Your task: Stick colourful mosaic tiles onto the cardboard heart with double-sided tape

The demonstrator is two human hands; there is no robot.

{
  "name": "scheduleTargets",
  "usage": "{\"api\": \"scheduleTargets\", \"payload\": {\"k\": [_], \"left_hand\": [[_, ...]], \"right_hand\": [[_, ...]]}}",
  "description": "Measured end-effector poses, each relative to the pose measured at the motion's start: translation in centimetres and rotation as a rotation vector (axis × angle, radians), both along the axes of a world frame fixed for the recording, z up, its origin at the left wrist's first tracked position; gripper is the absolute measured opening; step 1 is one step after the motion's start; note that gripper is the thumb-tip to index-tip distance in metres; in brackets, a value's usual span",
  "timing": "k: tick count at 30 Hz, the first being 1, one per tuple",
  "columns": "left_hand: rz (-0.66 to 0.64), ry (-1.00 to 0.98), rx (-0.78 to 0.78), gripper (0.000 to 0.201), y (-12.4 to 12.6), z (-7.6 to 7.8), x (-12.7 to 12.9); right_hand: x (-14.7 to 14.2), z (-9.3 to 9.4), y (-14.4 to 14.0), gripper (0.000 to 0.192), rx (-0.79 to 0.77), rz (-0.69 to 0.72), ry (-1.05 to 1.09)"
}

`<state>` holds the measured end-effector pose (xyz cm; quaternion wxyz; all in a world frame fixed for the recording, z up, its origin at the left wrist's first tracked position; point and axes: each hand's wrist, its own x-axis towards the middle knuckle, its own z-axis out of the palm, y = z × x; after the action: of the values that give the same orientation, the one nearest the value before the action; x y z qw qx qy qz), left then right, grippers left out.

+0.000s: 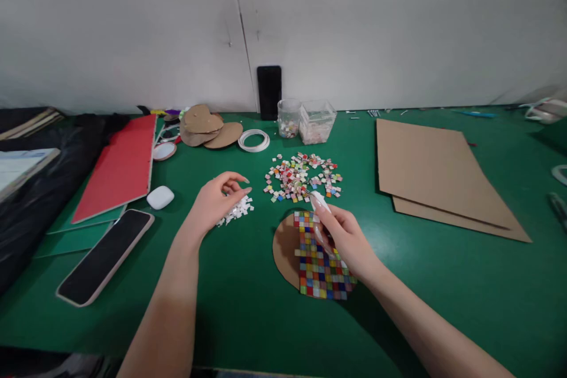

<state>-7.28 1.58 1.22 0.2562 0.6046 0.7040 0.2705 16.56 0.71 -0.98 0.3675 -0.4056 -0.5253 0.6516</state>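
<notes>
Right hand [343, 239] gripped a white tool [319, 202] over the cardboard disc [286, 248], tip aimed far toward the loose tile pile [303, 177] just beyond. Mosaic grid [321, 266] covered the disc's right part; bare card lay left. Left hand [217, 201] was loosely curled, fingertips on a white scrap heap [237, 211], holding nothing clearly. Right hand was nearer the tiles.

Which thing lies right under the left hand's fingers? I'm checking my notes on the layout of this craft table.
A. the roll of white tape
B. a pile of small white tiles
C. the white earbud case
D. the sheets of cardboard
B: the left hand curls its fingers over the pile of small white tiles on the green table, left of the coloured tiles.
</notes>
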Motion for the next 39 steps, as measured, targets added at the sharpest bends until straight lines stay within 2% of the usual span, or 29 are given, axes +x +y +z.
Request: {"api": "scheduleTargets", "payload": {"k": [4, 7, 10, 12, 15, 17, 21, 26, 29, 31, 36, 39], "left_hand": [[-0.143, -0.013, 0.228, 0.022, -0.3, 0.1, 2.9], [-0.359, -0.029, 0.288, 0.022, -1.2, -0.1, 5.6], [-0.523, 0.061, 0.384, 0.022, -2.1, -0.7, 7.5], [-0.583, 0.148, 0.508, 0.022, -2.5, -1.0, 8.1], [-0.604, 0.306, 0.751, 0.018, -2.7, -1.4, 8.4], [-0.592, 0.379, 0.855, 0.015, -2.6, -1.5, 8.4], [-0.579, 0.409, 0.953, 0.011, -2.5, -1.6, 8.4], [-0.557, 0.363, 1.028, 0.006, -2.7, -1.6, 8.7], [-0.531, 0.289, 0.946, 0.007, -2.8, -1.8, 8.8], [-0.505, 0.223, 0.825, 0.013, -2.7, -1.8, 8.7], [-0.374, 0.124, 0.318, 0.03, -2.0, -1.9, 8.2], [-0.341, 0.18, 0.003, 0.035, -1.8, -2.1, 8.2]], "right_hand": [[0.0, -0.2, 0.1, 0.039, -0.044, 0.007, 0.065], [0.1, -0.3, 0.2, 0.041, -0.066, 0.03, 0.096], [0.2, -0.2, 0.3, 0.041, -0.083, 0.063, 0.112], [0.2, -0.1, 0.3, 0.041, -0.106, 0.088, 0.13], [0.2, 0.0, 0.4, 0.045, -0.16, 0.14, 0.182], [0.2, 0.1, 0.3, 0.046, -0.198, 0.181, 0.225], [0.1, 0.3, 0.1, 0.044, -0.241, 0.251, 0.262], [0.0, 0.5, -0.4, 0.05, -0.212, 0.269, 0.201], [-0.2, 0.7, -0.6, 0.05, -0.151, 0.216, 0.114], [-0.2, 0.9, -0.5, 0.048, -0.097, 0.117, 0.064], [0.2, 0.3, 0.3, 0.044, 0.118, -0.215, -0.044], [0.5, -0.9, 0.9, 0.041, 0.317, -0.29, -0.183]]}}
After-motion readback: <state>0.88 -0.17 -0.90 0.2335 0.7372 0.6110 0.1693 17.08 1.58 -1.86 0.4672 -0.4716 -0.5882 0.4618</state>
